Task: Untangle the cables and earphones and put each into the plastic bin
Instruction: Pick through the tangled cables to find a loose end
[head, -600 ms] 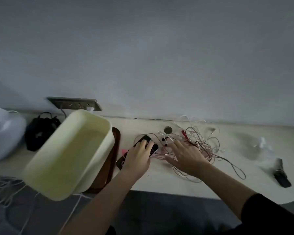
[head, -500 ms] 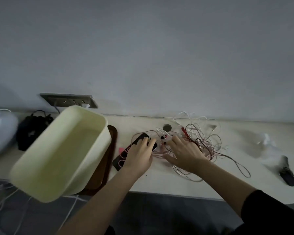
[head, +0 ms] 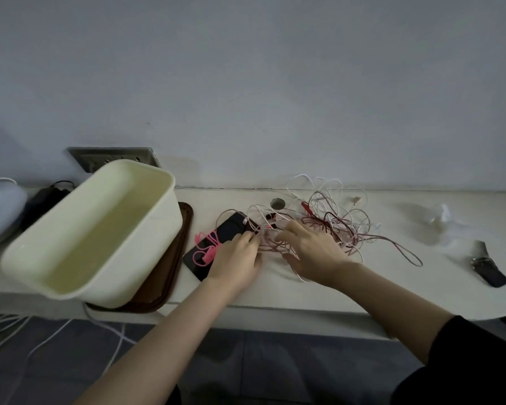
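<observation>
A tangle of white, red and pink cables [head: 333, 223] lies on the pale desk [head: 319, 290], right of centre. A black phone [head: 225, 232] lies at its left edge, with a bright pink earphone cord [head: 206, 248] looped on it. My left hand [head: 237, 258] is at the phone's right edge, fingertips curled onto thin pinkish strands of the tangle. My right hand [head: 313, 252] lies spread over the tangle's near left part, fingers fairly straight and touching the cables. The cream plastic bin [head: 170, 206] stands at the left, with nothing seen inside.
A brown tray [head: 173, 267] lies under the bin. A black bag [head: 44, 197] and a wall socket panel [head: 114, 156] sit behind it. Right of the tangle are crumpled clear plastic [head: 441, 220] and a dark handled object [head: 488, 267]. Loose white cords [head: 41, 340] trail on the floor.
My left hand has slid off the phone's top to its right edge and into the cables, uncovering the pink cord. My right hand has stayed on the tangle.
</observation>
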### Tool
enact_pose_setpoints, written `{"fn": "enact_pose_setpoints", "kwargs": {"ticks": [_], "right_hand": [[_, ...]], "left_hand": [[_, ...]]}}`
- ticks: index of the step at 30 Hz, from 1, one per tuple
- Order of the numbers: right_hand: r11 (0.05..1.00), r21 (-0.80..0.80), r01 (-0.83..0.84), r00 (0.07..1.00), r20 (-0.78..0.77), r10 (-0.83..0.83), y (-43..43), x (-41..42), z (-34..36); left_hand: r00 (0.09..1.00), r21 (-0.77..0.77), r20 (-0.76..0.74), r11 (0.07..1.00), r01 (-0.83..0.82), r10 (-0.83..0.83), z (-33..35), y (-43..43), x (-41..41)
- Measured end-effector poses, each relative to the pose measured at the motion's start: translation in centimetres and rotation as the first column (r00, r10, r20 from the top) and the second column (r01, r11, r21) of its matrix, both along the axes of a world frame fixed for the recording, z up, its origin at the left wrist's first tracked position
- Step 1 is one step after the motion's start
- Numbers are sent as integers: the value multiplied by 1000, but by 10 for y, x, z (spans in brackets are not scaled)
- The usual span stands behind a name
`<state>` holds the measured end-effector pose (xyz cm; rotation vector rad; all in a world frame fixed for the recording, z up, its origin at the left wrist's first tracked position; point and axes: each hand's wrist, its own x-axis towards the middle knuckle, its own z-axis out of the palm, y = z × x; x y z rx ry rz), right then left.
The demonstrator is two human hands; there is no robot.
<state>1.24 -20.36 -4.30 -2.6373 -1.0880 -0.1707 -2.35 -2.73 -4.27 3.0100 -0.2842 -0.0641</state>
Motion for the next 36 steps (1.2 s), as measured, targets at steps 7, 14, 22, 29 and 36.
{"fn": "enact_pose_setpoints", "kwargs": {"ticks": [7, 14, 22, 29, 36], "right_hand": [[956, -12, 292, 937, -195, -288, -26, -24, 7], [984, -116, 132, 991, 3, -133, -50, -49, -19], [988, 61, 141, 986, 83, -145, -27, -27, 8], [937, -290, 194, 977, -33, -212, 2, -6, 6], [928, -248, 279, 953, -50, -300, 8, 2, 30]], "left_hand": [[998, 95, 60, 995, 26, -32, 9, -9, -28], [967, -6, 233, 994, 105, -101, 21, -25, -35], [976, 100, 31, 973, 210, -214, -3, -20, -26], [973, -36, -33, 973, 227, -228, -29, -2, -41], [979, -185, -51, 965, 185, -197, -38, 0, -44]]}}
